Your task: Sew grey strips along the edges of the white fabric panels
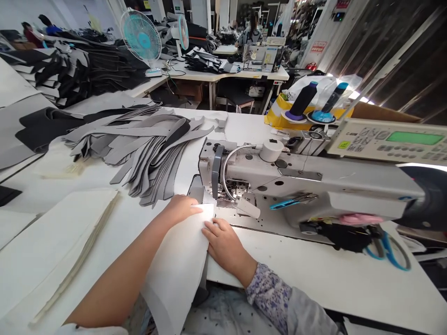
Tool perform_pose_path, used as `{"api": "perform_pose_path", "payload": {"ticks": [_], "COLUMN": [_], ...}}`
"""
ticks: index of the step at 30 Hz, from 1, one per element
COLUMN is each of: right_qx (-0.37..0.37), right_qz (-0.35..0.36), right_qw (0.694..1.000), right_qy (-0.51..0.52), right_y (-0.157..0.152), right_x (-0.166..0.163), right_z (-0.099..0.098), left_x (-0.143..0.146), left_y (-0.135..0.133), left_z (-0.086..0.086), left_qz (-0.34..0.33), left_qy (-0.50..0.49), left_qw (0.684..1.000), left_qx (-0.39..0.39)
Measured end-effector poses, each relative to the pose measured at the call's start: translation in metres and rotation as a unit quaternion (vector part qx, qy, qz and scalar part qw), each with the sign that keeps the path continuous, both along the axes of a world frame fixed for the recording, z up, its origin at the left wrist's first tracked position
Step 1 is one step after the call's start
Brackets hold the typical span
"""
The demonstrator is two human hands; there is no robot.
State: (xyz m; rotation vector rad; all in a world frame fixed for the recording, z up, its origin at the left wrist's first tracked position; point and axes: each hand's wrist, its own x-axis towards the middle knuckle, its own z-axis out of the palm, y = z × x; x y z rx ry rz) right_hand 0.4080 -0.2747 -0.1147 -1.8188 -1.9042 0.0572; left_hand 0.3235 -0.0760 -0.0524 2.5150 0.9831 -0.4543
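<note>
The left hand (181, 209) and right hand (225, 246) lie open and apart, pressing a pale flat fabric panel (174, 265) smooth just before a grey industrial sewing machine (307, 179).

Looking forward and down from the head
Peering closely over the left hand (179, 209) and right hand (226, 246), facing past the grip toward the sewing machine (307, 181).
</note>
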Motion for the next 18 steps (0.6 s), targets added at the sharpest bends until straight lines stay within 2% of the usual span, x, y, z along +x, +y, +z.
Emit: {"api": "perform_pose_path", "payload": {"ticks": [4, 18], "right_qx": [0.007, 0.032], "right_qz": [-0.018, -0.036], "right_qw": [1.0, 0.998], "right_qy": [-0.007, -0.038], "right_y": [0.003, 0.008], "right_x": [-0.002, -0.003], "right_z": [-0.006, -0.016], "left_x": [0.004, 0.017], "left_y": [0.001, 0.006], "left_z": [0.002, 0.01], "left_qz": [0.02, -0.011], "left_qy": [-0.004, 0.005], "left_qw": [1.0, 1.0], "left_qx": [0.002, 0.015]}}
